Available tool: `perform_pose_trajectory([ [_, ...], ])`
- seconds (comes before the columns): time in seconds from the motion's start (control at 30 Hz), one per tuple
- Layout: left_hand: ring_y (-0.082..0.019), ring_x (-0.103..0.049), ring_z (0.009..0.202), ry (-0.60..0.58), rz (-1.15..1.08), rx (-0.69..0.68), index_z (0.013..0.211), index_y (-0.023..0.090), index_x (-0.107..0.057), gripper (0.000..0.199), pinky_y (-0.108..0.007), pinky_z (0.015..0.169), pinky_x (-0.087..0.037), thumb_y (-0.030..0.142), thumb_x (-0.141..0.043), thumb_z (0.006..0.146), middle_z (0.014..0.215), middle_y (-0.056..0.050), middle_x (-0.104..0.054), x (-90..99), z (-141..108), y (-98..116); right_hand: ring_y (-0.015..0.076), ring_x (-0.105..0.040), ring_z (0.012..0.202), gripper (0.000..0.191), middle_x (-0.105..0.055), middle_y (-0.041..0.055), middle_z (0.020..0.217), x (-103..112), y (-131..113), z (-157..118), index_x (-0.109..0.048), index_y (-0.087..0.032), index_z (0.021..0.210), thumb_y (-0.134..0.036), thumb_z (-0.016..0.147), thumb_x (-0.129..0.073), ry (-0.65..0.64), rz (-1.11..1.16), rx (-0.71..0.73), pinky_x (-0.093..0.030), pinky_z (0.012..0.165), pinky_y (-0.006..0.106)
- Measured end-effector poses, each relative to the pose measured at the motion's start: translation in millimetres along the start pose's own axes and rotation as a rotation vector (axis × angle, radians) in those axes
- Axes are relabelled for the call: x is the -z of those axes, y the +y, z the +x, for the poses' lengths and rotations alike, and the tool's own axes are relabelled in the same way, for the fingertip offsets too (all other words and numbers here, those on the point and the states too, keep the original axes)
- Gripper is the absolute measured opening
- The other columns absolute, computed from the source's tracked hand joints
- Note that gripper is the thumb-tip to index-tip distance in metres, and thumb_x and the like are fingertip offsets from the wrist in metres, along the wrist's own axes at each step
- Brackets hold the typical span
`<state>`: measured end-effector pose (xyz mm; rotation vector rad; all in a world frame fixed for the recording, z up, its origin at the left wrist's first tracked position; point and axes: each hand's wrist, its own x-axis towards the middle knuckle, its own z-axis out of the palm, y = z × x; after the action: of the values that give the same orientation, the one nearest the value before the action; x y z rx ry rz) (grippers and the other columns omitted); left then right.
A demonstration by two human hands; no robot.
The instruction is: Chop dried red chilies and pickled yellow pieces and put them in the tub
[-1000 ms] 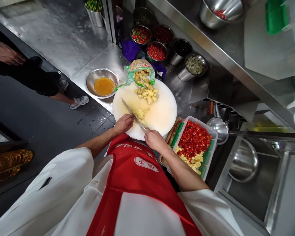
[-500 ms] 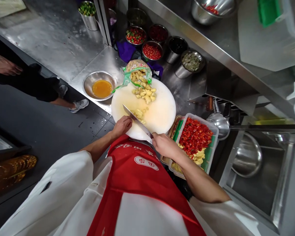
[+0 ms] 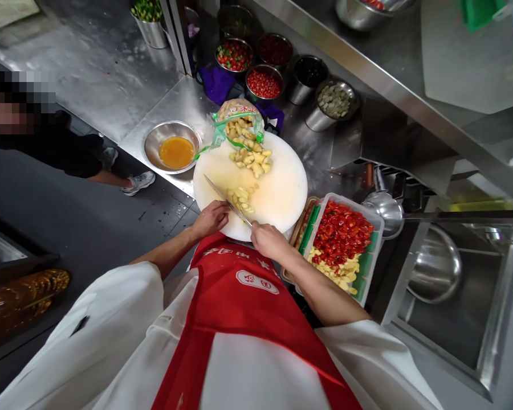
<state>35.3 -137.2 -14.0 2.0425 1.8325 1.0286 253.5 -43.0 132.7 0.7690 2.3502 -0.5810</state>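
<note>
In the head view, my right hand (image 3: 267, 239) is closed round the handle of a knife (image 3: 219, 195), whose blade slants across the near left part of a round white cutting board (image 3: 284, 185). My left hand (image 3: 214, 218) rests at the board's near left edge, fingers curled close to the blade; whatever they pinch is hidden. Pale ginger slices (image 3: 241, 198) lie just beyond the blade. Farther back, whole peeled ginger pieces (image 3: 256, 161) spill out of a green-edged plastic bag (image 3: 238, 109) onto the board.
A steel bowl of orange liquid (image 3: 176, 152) stands left of the board. At right is a plastic tub (image 3: 374, 228) with chopped red chillies (image 3: 340, 230) and sliced ginger. Steel pots (image 3: 263, 82) line the back beneath a shelf. Another person's leg (image 3: 106, 177) shows at left.
My right hand and the knife have shifted left, so the blade reaches farther over the board's left side. My left hand stays in nearly the same place. The view has tilted slightly.
</note>
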Motion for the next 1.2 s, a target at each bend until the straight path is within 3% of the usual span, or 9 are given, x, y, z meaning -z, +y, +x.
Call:
perform_pose_trajectory([
  [0.17,-0.021,-0.062,0.103,-0.042,-0.017,-0.010,0.104,0.016,-0.062,0.017,-0.037,0.091,-0.056,0.016,-0.051,0.091,0.108,-0.012,-0.066,2.8,-2.8,-2.5,0.0259,-0.070,0.087,0.025,-0.071,0.0155,0.096,2.0,1.0,-5.7,-0.056,-0.014,0.111,-0.020,0.099,-0.035,0.003,0.010,0.046,-0.043,0.072,0.030],
  [0.37,-0.019,-0.062,0.104,-0.052,-0.032,-0.004,0.104,0.017,-0.064,0.017,-0.035,0.091,-0.056,0.018,-0.050,0.094,0.108,-0.011,-0.066,1.9,-7.9,-5.3,0.0269,-0.069,0.093,0.027,-0.071,0.0174,0.103,2.3,-6.9,-0.4,-0.055,-0.012,0.116,-0.020,0.099,-0.036,0.003,0.012,0.024,-0.044,0.077,0.030],
  [0.57,-0.019,-0.062,0.102,-0.035,0.012,-0.033,0.105,0.016,-0.064,0.018,-0.033,0.089,-0.056,0.019,-0.048,0.096,0.108,-0.011,-0.066,1.5,-12.6,-5.5,0.0254,-0.070,0.089,0.024,-0.072,0.0160,0.098,-0.5,-5.4,-6.5,-0.056,-0.013,0.112,-0.018,0.099,-0.036,-0.032,0.029,0.006,-0.043,0.074,0.029],
  [0.73,-0.019,-0.062,0.101,-0.035,0.034,-0.026,0.105,0.016,-0.065,0.020,-0.033,0.088,-0.056,0.021,-0.047,0.097,0.107,-0.011,-0.067,0.6,-16.6,-6.0,0.0266,-0.070,0.087,0.024,-0.072,0.0144,0.094,-1.1,-5.2,-11.1,-0.056,-0.014,0.109,-0.020,0.098,-0.036,0.020,0.018,0.059,-0.043,0.070,0.030],
  [0.87,-0.019,-0.062,0.103,-0.055,0.037,-0.007,0.105,0.018,-0.065,0.021,-0.035,0.088,-0.056,0.021,-0.047,0.097,0.107,-0.010,-0.067,-1.3,-19.6,-6.9,0.0264,-0.070,0.086,0.025,-0.072,0.0150,0.095,-4.0,-4.8,-10.2,-0.056,-0.013,0.111,-0.018,0.098,-0.035,-0.033,0.036,0.028,-0.043,0.070,0.030],
  [1.03,-0.019,-0.062,0.099,-0.002,0.052,-0.051,0.105,0.016,-0.065,0.019,-0.034,0.087,-0.056,0.019,-0.048,0.096,0.106,-0.010,-0.067,-2.6,-21.0,-7.4,0.0263,-0.069,0.091,0.027,-0.071,0.0158,0.098,-3.8,-3.3,-9.9,-0.056,-0.013,0.113,-0.020,0.099,-0.033,-0.024,0.038,0.052,-0.043,0.076,0.030],
  [1.2,-0.019,-0.062,0.100,0.008,0.048,-0.077,0.106,0.015,-0.064,0.019,-0.034,0.087,-0.056,0.018,-0.049,0.095,0.106,-0.011,-0.067,-2.9,-22.9,-10.2,0.0257,-0.070,0.089,0.026,-0.071,0.0155,0.099,-1.5,-4.0,-7.1,-0.055,-0.013,0.114,-0.018,0.099,-0.035,-0.063,0.032,0.027,-0.044,0.073,0.029],
])
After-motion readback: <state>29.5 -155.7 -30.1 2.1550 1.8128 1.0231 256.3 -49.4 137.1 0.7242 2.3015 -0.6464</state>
